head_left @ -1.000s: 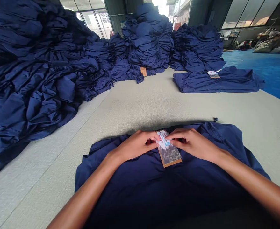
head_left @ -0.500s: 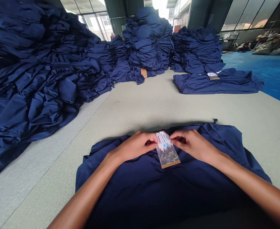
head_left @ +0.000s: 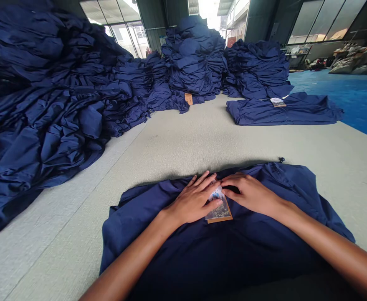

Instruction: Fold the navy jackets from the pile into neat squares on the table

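Observation:
A navy garment lies spread in front of me, its far edge running across the table. On it rests a printed hang tag with a forest picture and a brown lower edge. My left hand is open, its fingers stretched flat over the left and upper part of the tag. At the tag's upper right edge, my right hand is closed in a pinch, thumb and forefinger together at the tag. The tag's top is hidden under my left fingers. A small dark cord toggle shows at the garment's far edge.
Large heaps of navy garments line the left and back of the pale table. A folded navy garment with a tag lies at the back right. Beyond it is a blue floor.
My left hand has gone from pinching the tag's left edge to lying flat over it, fingers spread. My right hand has stayed at the tag's right edge. The view has tilted slightly.

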### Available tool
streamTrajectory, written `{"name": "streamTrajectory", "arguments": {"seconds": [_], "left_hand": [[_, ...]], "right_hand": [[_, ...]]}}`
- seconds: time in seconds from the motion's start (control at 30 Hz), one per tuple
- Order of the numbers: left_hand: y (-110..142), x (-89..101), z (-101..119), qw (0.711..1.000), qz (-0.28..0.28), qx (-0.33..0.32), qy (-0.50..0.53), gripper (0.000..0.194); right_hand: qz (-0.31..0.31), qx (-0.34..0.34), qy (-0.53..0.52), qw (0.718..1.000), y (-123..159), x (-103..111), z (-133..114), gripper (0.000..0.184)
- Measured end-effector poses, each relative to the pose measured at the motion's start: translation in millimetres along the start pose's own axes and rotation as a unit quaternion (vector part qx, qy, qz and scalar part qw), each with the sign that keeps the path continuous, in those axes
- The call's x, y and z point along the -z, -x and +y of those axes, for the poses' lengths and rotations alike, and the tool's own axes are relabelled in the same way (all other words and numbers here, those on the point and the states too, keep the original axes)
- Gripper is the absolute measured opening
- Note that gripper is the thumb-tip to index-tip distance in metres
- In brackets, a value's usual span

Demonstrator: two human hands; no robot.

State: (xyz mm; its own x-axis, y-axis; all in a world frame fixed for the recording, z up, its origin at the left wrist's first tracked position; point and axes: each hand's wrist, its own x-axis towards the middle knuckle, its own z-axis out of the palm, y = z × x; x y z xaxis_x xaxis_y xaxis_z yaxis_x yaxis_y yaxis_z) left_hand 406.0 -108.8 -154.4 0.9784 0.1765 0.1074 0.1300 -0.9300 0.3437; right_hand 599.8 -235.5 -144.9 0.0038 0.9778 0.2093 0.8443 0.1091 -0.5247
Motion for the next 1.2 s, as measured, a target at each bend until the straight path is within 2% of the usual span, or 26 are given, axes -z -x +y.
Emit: {"name": "streamTrajectory", "arguments": {"seconds": [0.1,0.2,0.27,0.33,0.43,0.5,0.57,0.63,0.73,0.8,0.87,0.93,1.0,1.07,1.1,1.13,1.2], "left_hand": [[0,-7.8,0,1.0,0.0,0.005,0.001,0.056],[-2,-4.6,2,1.0,0.002,0.009,0.005,0.057],[-3,5.6,3,0.999,0.021,0.028,0.0,0.058],[1,23.2,0,0.995,0.064,0.073,-0.017,0.059],[22,58.4,-12,0.97,0.123,0.202,-0.05,0.058],[49,78.3,-22,0.933,0.133,0.327,-0.075,0.055],[81,86.9,-32,0.883,0.132,0.439,-0.102,0.057],[111,81.1,-38,0.854,0.117,0.496,-0.105,0.061],[138,54.6,-44,0.856,0.097,0.498,-0.102,0.061],[142,37.3,-48,0.862,0.116,0.48,-0.114,0.056],[141,28.4,-51,0.871,0.142,0.459,-0.101,0.049],[138,28.9,-54,0.887,0.159,0.431,-0.051,0.045],[135,34.7,-58,0.898,0.182,0.4,-0.014,0.043],[134,39.5,-61,0.902,0.212,0.377,-0.008,0.044],[134,40.2,-64,0.903,0.22,0.369,-0.011,0.044],[134,39.8,-66,0.905,0.22,0.363,-0.014,0.045],[135,36.8,-70,0.912,0.202,0.356,-0.017,0.047]], "right_hand": [[-0.034,0.014,0.011,0.999,0,-1,5,0.027],[-0.054,0.021,0.022,0.998,0,11,2,0.031],[-0.03,-0.004,0.045,0.999,2,28,-2,0.032],[0.016,-0.057,0.092,0.994,7,49,-2,0.033],[0.062,-0.182,0.193,0.962,21,79,8,0.044],[0.05,-0.288,0.251,0.923,34,90,21,0.056],[0.025,-0.376,0.286,0.881,47,91,37,0.067],[0.008,-0.422,0.297,0.857,57,83,55,0.074],[-0.01,-0.421,0.291,0.859,63,65,80,0.066],[-0.004,-0.406,0.286,0.868,64,58,95,0.058],[0.022,-0.387,0.263,0.883,65,58,107,0.051],[0.056,-0.359,0.18,0.914,67,64,117,0.047],[0.082,-0.324,0.032,0.942,73,72,125,0.047],[0.097,-0.301,-0.121,0.941,79,78,131,0.051],[0.099,-0.297,-0.165,0.935,82,78,133,0.053],[0.097,-0.296,-0.173,0.934,85,78,135,0.054],[0.087,-0.308,-0.099,0.942,88,75,138,0.054]]}}
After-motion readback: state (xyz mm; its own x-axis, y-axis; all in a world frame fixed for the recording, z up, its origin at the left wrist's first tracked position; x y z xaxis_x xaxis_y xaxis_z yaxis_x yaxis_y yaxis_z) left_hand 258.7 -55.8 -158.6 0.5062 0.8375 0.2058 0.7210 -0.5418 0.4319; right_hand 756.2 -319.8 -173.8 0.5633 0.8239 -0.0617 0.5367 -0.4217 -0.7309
